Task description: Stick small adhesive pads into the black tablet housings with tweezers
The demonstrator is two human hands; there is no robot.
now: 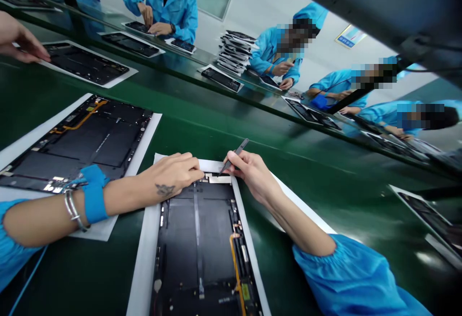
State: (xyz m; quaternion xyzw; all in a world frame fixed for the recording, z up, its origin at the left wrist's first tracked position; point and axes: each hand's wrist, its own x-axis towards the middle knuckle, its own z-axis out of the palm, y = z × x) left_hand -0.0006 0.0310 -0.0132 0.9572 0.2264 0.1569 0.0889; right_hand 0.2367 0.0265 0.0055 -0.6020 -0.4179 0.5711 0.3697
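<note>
A thin black device with its inside exposed (216, 239) lies on a white sheet (139, 263) in front of me. My left hand (176, 176) rests over its far left corner, fingers curled together with the tips at small parts along the far edge. Whatever those fingertips may pinch is hidden. In my right hand (254, 174) are dark tweezers (236, 155), gripped like a pen. Their tip points down at a pale strip (219, 180) by the far edge. A blue wrist strap (94, 193) circles my left wrist.
A second opened device (97, 138) lies on white paper under and beyond my left forearm. Another person's hand (25, 42) touches a device (86, 63) at far left. Behind a raised ledge, several people in blue work beside a stack of panels (236, 51).
</note>
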